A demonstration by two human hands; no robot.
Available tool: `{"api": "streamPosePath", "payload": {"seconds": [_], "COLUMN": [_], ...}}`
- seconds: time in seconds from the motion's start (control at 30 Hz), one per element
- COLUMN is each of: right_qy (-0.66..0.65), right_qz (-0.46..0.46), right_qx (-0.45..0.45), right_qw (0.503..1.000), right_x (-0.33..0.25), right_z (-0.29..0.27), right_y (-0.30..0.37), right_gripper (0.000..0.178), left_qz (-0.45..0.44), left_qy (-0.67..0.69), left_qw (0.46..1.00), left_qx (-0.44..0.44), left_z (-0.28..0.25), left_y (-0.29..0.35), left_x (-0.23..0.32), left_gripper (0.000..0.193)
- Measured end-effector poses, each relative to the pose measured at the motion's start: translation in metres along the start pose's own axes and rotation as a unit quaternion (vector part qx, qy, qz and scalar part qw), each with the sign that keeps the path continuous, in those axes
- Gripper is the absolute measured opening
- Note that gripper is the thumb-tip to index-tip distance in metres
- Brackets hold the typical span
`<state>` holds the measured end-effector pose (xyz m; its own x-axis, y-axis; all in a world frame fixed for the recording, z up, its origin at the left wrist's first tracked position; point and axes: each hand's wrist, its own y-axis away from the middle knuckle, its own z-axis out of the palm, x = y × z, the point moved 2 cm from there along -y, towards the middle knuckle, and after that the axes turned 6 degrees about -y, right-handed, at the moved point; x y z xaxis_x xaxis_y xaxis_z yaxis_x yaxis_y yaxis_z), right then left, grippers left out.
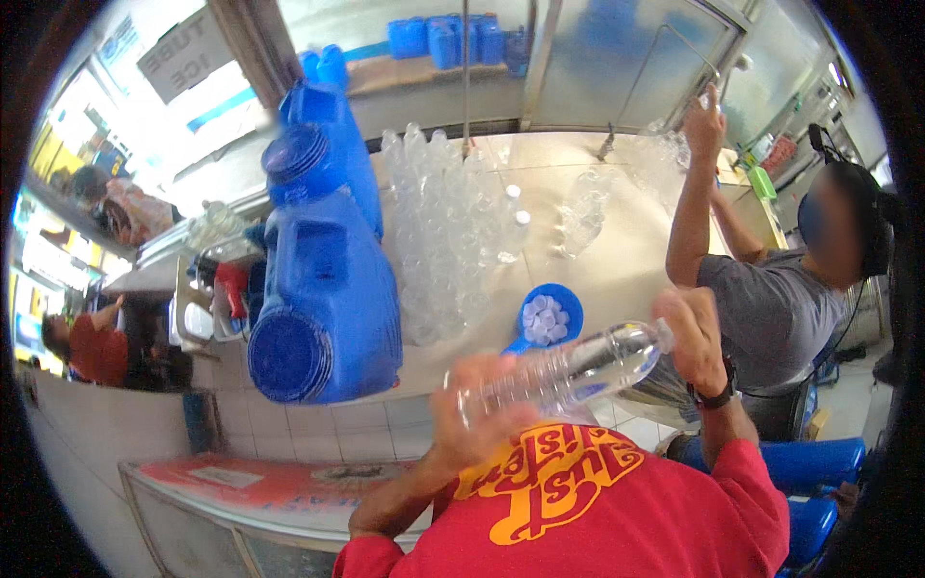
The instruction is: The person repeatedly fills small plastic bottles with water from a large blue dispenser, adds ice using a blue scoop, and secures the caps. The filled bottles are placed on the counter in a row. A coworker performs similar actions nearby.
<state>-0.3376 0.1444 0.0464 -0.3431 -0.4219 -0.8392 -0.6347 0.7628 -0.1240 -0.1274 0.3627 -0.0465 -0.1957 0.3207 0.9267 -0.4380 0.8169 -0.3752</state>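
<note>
At the far left, people stand beyond the counter. Two large blue jugs (328,289) stand one behind the other at the left end of the pale table (631,270), ridged caps toward the viewer. Just right of them, clear bottles (429,231) stand packed in a block; two at its right edge wear white caps.

The left hand (482,400), blurred, is wrapped around the base end of a clear bottle (578,373). That bottle is raised in front of the red shirt (617,501), nearly level, its base to the left and its neck to the right and slightly higher. Its ribbed middle lies bare between the two hands, and it looks empty.

Behind the bottle, on the table, sits a blue dipper (575,306) holding loose white caps (544,320). Farther back, another clear bottle or two lie near the table's middle.

The right hand (692,332) has its curled fingers closed about the neck, a dark watch (715,385) on its wrist. Blur hides whether a cap sits under those fingers.

Farther right, a co-worker (771,323) in grey lifts one hand near a thin bent pipe; below, more blue jugs (819,460) lie beside the red shirt.
</note>
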Motion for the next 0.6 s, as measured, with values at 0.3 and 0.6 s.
{"api": "streamPosePath", "payload": {"seconds": [0.3, 0.6], "right_qy": [-0.035, 0.264], "right_qz": [-0.077, -0.241], "right_qx": [0.104, 0.072], "right_qw": [0.991, 0.931], "right_x": [0.001, 0.09], "right_z": [0.017, 0.101], "right_y": [-0.048, -0.149], "right_gripper": [0.044, 0.036], "left_qz": [0.281, -0.043], "left_qy": [-0.254, -0.304], "left_qw": [0.925, 0.95], "left_qx": [0.015, 0.05], "left_z": [0.018, -0.008], "left_y": [-0.045, 0.022], "left_x": [-0.04, -0.087], "left_gripper": [0.098, 0.109]}}
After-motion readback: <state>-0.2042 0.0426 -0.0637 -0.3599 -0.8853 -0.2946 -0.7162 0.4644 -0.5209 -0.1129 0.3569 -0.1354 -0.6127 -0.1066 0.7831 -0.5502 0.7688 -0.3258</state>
